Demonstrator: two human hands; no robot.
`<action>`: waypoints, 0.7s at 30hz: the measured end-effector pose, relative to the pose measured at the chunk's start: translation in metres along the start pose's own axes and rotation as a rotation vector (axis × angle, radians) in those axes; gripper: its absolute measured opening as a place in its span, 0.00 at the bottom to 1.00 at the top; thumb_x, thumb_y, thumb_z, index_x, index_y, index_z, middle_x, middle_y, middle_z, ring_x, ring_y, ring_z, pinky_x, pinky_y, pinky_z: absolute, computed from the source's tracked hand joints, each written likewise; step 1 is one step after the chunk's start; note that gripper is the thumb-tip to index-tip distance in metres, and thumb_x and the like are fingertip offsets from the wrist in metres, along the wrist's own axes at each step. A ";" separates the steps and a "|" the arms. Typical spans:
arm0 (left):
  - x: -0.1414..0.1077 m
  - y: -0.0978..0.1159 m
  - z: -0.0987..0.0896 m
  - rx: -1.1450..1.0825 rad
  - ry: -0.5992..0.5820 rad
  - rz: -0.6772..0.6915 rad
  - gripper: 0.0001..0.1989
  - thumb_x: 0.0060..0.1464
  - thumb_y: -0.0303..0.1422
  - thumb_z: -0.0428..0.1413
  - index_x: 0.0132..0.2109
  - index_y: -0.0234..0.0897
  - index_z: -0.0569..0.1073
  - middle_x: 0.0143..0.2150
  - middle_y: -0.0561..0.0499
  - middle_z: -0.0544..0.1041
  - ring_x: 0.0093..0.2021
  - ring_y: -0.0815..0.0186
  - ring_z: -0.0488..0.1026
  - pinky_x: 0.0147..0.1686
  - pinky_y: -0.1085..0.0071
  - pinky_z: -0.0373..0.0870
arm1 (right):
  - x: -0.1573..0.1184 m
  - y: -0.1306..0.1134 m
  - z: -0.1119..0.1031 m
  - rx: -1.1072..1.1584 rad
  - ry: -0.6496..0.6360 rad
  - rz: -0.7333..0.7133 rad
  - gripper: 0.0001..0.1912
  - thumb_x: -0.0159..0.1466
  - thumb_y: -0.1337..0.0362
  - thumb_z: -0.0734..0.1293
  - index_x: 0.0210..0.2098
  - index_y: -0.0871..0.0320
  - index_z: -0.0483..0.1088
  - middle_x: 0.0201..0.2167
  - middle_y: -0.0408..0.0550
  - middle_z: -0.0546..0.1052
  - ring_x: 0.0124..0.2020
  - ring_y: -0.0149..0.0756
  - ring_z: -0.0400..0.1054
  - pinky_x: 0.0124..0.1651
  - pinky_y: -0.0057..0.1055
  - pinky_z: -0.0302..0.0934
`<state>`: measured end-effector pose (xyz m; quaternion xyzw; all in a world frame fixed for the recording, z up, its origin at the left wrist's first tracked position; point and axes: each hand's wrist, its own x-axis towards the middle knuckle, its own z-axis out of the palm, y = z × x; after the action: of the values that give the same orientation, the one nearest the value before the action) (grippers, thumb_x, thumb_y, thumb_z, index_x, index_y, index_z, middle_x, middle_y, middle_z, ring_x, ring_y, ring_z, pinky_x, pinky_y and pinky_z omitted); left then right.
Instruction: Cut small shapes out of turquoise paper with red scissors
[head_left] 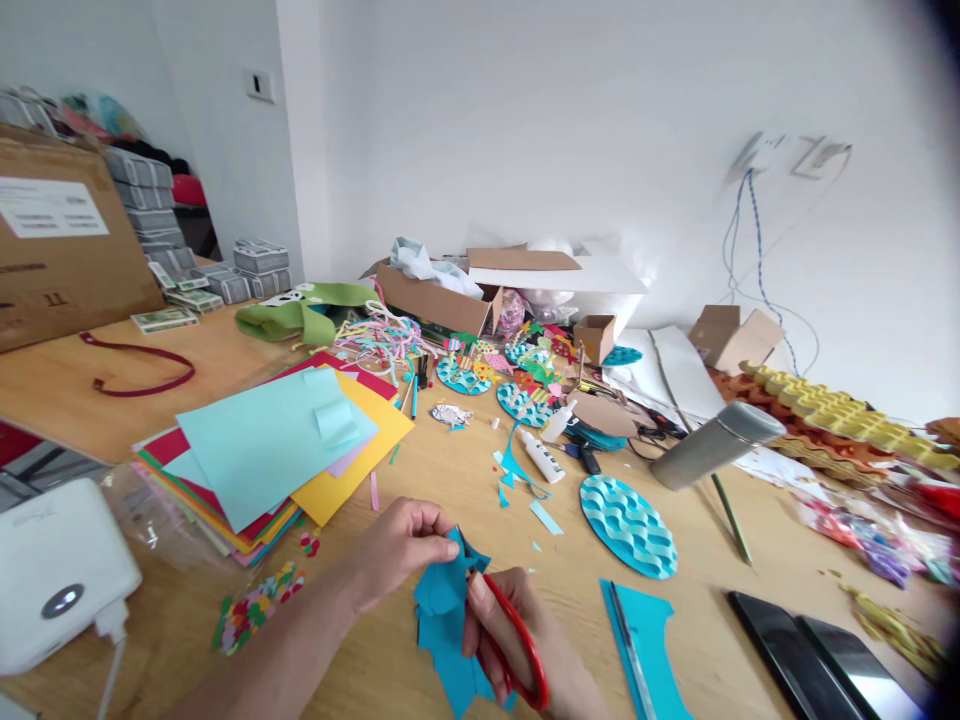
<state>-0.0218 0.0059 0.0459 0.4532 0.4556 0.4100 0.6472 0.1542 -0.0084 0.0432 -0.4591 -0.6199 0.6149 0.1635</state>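
Observation:
At the lower middle, my left hand (416, 540) pinches the top of a blue paper piece (444, 615) between thumb and fingers. Red-handled scissors (529, 640) are in my right hand (502, 620), which is closed around them beside the paper. The scissor blades lie close to the paper's top edge, partly hidden by my fingers. The blue paper hangs down with jagged, angular edges. To the right of my hands lies an oval with blue wavy strips (628, 526). Another blue sheet (649, 640) with a curved cut edge has a silver strip or tool on it.
Stacked coloured paper (255, 440) and small paper dots (259, 605) lie left. Ahead are a glue bottle (541, 456) and blue scraps. A grey tumbler (716, 445), dark phones (795, 650) and egg trays (847, 415) stand or lie right. A white device (56, 580) sits far left.

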 end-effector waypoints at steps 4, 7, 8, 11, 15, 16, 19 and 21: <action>0.000 0.000 0.000 0.004 0.002 0.001 0.09 0.41 0.35 0.59 0.23 0.34 0.69 0.21 0.57 0.64 0.25 0.71 0.57 0.27 0.73 0.51 | 0.001 0.001 0.000 0.017 -0.024 -0.001 0.38 0.56 0.30 0.54 0.15 0.60 0.64 0.06 0.40 0.59 0.06 0.22 0.48 0.13 0.23 0.41; -0.001 0.000 0.001 -0.031 0.008 -0.008 0.09 0.40 0.35 0.60 0.24 0.34 0.70 0.22 0.57 0.66 0.26 0.71 0.59 0.28 0.73 0.53 | 0.001 0.001 0.001 0.025 -0.024 0.006 0.38 0.55 0.29 0.54 0.15 0.60 0.64 0.06 0.40 0.59 0.06 0.21 0.48 0.13 0.22 0.41; -0.002 0.001 0.001 -0.046 0.021 -0.009 0.09 0.40 0.35 0.60 0.25 0.34 0.70 0.22 0.56 0.67 0.26 0.71 0.59 0.28 0.74 0.54 | 0.001 0.000 0.000 0.025 -0.017 0.006 0.38 0.55 0.29 0.54 0.15 0.60 0.64 0.06 0.40 0.59 0.07 0.21 0.48 0.13 0.22 0.42; -0.003 0.003 0.003 -0.077 0.026 -0.012 0.09 0.40 0.35 0.61 0.25 0.33 0.72 0.22 0.56 0.69 0.27 0.70 0.61 0.30 0.73 0.56 | 0.001 0.002 -0.001 0.033 0.009 -0.011 0.38 0.56 0.31 0.55 0.16 0.60 0.65 0.06 0.39 0.60 0.07 0.21 0.48 0.13 0.22 0.43; -0.005 0.003 0.004 -0.120 -0.151 -0.051 0.10 0.42 0.35 0.61 0.29 0.30 0.75 0.26 0.51 0.74 0.29 0.68 0.65 0.31 0.72 0.59 | 0.003 0.005 -0.003 0.059 0.041 -0.030 0.37 0.58 0.32 0.55 0.18 0.61 0.66 0.07 0.40 0.61 0.08 0.22 0.50 0.14 0.22 0.45; -0.005 0.003 0.003 -0.130 -0.193 -0.054 0.09 0.43 0.34 0.61 0.30 0.30 0.75 0.27 0.50 0.75 0.29 0.67 0.66 0.32 0.72 0.60 | 0.003 0.006 -0.003 0.061 0.047 -0.029 0.37 0.58 0.33 0.56 0.18 0.61 0.66 0.07 0.40 0.62 0.08 0.22 0.51 0.14 0.22 0.45; -0.005 0.001 0.003 -0.149 -0.214 -0.063 0.09 0.42 0.32 0.61 0.31 0.29 0.76 0.28 0.49 0.75 0.30 0.67 0.68 0.32 0.71 0.61 | 0.003 0.007 -0.002 0.093 0.067 -0.037 0.37 0.58 0.33 0.56 0.18 0.61 0.66 0.06 0.40 0.61 0.08 0.22 0.49 0.14 0.21 0.44; -0.004 0.000 0.003 -0.168 -0.150 -0.082 0.09 0.40 0.32 0.62 0.30 0.30 0.75 0.26 0.51 0.75 0.28 0.68 0.67 0.32 0.71 0.62 | 0.003 0.006 -0.001 0.110 0.086 -0.038 0.36 0.59 0.34 0.56 0.18 0.62 0.66 0.06 0.40 0.61 0.08 0.21 0.49 0.14 0.21 0.44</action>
<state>-0.0203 0.0012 0.0475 0.4078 0.3882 0.3851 0.7313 0.1559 -0.0062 0.0364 -0.4633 -0.5865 0.6245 0.2265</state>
